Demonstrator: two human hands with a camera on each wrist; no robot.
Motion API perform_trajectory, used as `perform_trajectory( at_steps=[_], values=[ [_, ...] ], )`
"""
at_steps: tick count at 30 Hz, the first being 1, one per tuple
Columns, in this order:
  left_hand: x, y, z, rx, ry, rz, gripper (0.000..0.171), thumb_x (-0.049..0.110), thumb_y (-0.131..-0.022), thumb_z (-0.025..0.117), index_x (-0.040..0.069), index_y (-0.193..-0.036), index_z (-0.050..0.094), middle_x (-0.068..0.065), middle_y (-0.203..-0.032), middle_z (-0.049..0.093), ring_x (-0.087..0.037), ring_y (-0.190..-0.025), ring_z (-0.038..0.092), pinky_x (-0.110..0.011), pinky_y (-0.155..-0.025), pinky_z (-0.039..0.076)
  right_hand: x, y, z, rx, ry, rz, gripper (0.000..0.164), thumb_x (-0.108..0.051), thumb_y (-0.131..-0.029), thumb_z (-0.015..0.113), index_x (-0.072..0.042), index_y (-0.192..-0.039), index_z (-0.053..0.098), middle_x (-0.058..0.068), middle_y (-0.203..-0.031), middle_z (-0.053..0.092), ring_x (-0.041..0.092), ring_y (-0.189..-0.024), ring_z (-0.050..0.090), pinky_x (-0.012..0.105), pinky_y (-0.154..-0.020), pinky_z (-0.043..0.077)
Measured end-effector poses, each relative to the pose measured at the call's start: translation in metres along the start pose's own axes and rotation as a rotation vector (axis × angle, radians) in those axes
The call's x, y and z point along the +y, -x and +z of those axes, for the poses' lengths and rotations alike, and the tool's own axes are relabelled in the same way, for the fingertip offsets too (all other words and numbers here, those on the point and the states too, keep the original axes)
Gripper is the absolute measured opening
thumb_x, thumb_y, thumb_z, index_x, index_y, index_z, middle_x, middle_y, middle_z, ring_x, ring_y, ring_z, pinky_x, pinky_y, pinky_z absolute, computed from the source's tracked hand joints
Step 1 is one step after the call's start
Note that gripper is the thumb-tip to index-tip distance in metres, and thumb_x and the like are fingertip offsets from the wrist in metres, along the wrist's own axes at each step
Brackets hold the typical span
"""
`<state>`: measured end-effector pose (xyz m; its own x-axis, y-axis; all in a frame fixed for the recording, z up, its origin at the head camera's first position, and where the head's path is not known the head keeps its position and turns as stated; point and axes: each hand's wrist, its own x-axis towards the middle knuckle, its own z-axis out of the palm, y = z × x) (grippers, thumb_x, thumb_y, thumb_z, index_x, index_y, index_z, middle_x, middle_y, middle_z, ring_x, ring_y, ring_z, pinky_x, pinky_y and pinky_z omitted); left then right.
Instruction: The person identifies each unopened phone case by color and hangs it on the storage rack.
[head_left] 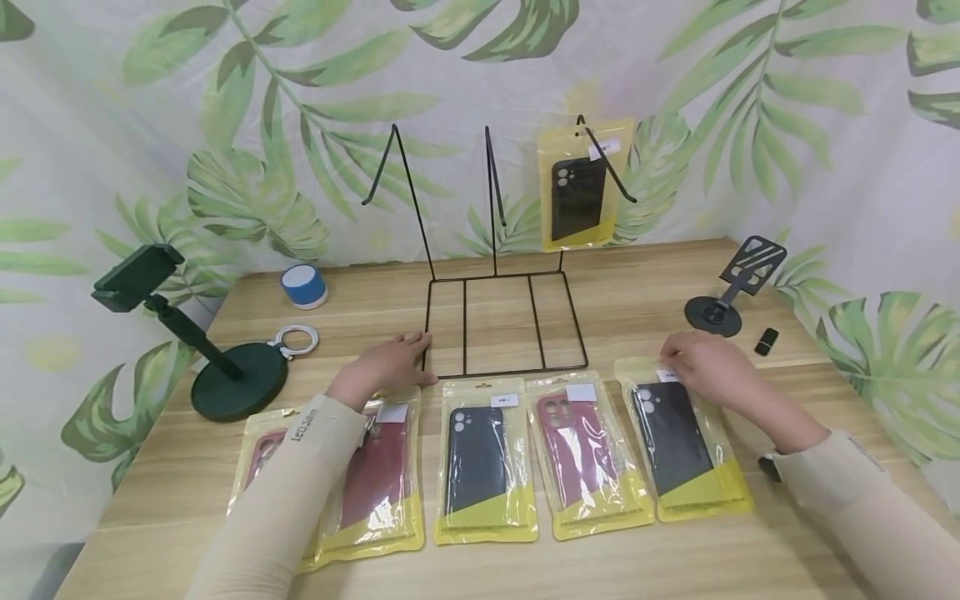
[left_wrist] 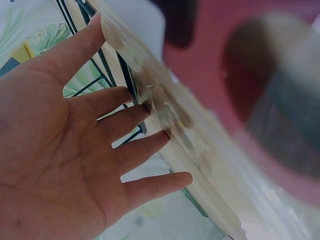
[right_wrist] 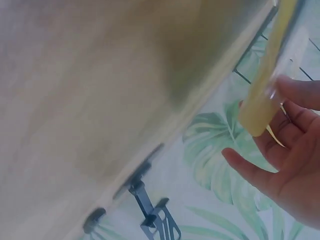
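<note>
My right hand [head_left: 708, 375] pinches the top edge of the rightmost phone case package [head_left: 675, 442], a clear and yellow pouch with a dark case. In the right wrist view its thumb and fingers are on the pouch's yellow edge [right_wrist: 257, 117]. My left hand [head_left: 382, 367], fingers spread and fairly straight, touches the front left of the black wire rack [head_left: 495, 276]. Beside it lie a dark case package [head_left: 477, 458] and a red one [head_left: 577, 458]. Another red case package [head_left: 378, 479] is partly under my left forearm, which hides more of the pouch at far left [head_left: 258, 446].
A dark case package [head_left: 577, 200] hangs on the rack's right hook. To the left stand a green phone stand [head_left: 236, 392], a white cable coil [head_left: 300, 340] and a blue round speaker-like object [head_left: 303, 287]. A black folding stand [head_left: 716, 312] and small black stick [head_left: 766, 342] are at right.
</note>
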<state>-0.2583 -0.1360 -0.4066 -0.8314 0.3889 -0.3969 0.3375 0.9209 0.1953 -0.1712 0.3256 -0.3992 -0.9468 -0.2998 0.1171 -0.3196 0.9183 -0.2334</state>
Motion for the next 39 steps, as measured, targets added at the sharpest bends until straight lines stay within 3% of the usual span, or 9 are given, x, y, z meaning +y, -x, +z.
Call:
perform_trajectory(
  at_steps=[6,10,15,18,22,26,31,35,39],
  values=[
    [0.000,0.000,0.000,0.001,-0.001,0.005,0.083,0.047,-0.097,0.059,0.008,-0.159,0.020,-0.015,-0.165,0.018,-0.045,-0.150,0.018,-0.063,-0.116,0.028,-0.004,0.006,-0.018,0.069,0.008,0.002,0.010,-0.015,-0.096,0.063,-0.007,-0.099,0.069,0.008,-0.091,0.073,0.020,-0.075,0.066,0.042,-0.063,0.052],
    [0.000,0.000,0.000,0.000,0.002,0.009,0.083,0.046,-0.097,0.059,0.008,-0.159,0.020,-0.016,-0.165,0.018,-0.045,-0.150,0.018,-0.063,-0.115,0.029,-0.010,0.012,-0.029,0.214,0.011,-0.064,0.007,-0.011,-0.095,0.063,-0.006,-0.099,0.067,0.009,-0.092,0.073,0.025,-0.077,0.067,0.046,-0.064,0.052],
    [-0.001,0.001,-0.001,-0.001,0.005,0.009,0.083,0.046,-0.097,0.059,0.008,-0.159,0.019,-0.016,-0.165,0.018,-0.045,-0.150,0.018,-0.063,-0.116,0.028,-0.017,0.016,-0.038,0.490,-0.041,-0.237,0.005,-0.007,-0.092,0.061,-0.004,-0.092,0.066,0.011,-0.088,0.070,0.025,-0.075,0.064,0.041,-0.064,0.049],
    [0.000,0.002,-0.001,-0.001,0.007,0.008,0.081,0.045,-0.098,0.058,0.008,-0.159,0.020,-0.016,-0.165,0.018,-0.046,-0.150,0.017,-0.063,-0.115,0.028,-0.020,0.014,-0.041,0.635,-0.106,-0.378,0.022,-0.017,-0.097,0.054,-0.003,-0.085,0.066,0.008,-0.080,0.068,0.021,-0.070,0.060,0.031,-0.065,0.046],
    [0.001,0.002,-0.001,-0.003,0.006,0.002,0.080,0.044,-0.098,0.058,0.008,-0.159,0.019,-0.015,-0.165,0.018,-0.045,-0.150,0.017,-0.064,-0.115,0.028,-0.030,0.007,-0.047,0.783,-0.201,-0.514,0.042,-0.031,-0.100,0.048,-0.001,-0.076,0.065,0.007,-0.071,0.065,0.018,-0.065,0.056,0.022,-0.066,0.043],
    [0.001,0.003,-0.001,0.001,0.006,-0.005,0.080,0.044,-0.098,0.058,0.009,-0.159,0.020,-0.015,-0.166,0.017,-0.045,-0.150,0.017,-0.064,-0.115,0.029,-0.047,-0.009,-0.064,0.898,-0.231,-0.575,0.040,-0.026,-0.097,0.051,0.002,-0.072,0.065,0.010,-0.065,0.065,0.020,-0.057,0.054,0.022,-0.061,0.041],
    [0.000,0.004,0.000,0.009,0.011,-0.008,0.080,0.044,-0.098,0.058,0.009,-0.159,0.020,-0.015,-0.166,0.018,-0.045,-0.150,0.017,-0.063,-0.115,0.028,-0.058,-0.034,-0.089,0.964,-0.268,-0.573,0.034,-0.021,-0.095,0.057,0.004,-0.076,0.069,0.016,-0.066,0.066,0.026,-0.055,0.053,0.016,-0.063,0.041],
    [0.000,0.004,0.000,0.008,0.009,-0.005,0.080,0.045,-0.098,0.058,0.009,-0.159,0.020,-0.014,-0.166,0.018,-0.044,-0.150,0.017,-0.063,-0.115,0.029,-0.061,-0.051,-0.103,0.936,-0.288,-0.531,0.024,-0.015,-0.095,0.063,0.004,-0.085,0.073,0.018,-0.076,0.071,0.026,-0.065,0.060,0.005,-0.077,0.040],
    [0.000,0.003,0.000,0.012,0.005,-0.003,0.080,0.046,-0.098,0.058,0.010,-0.159,0.021,-0.014,-0.166,0.019,-0.044,-0.150,0.018,-0.063,-0.115,0.030,-0.065,-0.063,-0.112,0.925,-0.263,-0.523,0.010,-0.004,-0.090,0.067,0.003,-0.088,0.073,0.017,-0.080,0.072,0.025,-0.066,0.060,0.005,-0.076,0.039]
  ],
)
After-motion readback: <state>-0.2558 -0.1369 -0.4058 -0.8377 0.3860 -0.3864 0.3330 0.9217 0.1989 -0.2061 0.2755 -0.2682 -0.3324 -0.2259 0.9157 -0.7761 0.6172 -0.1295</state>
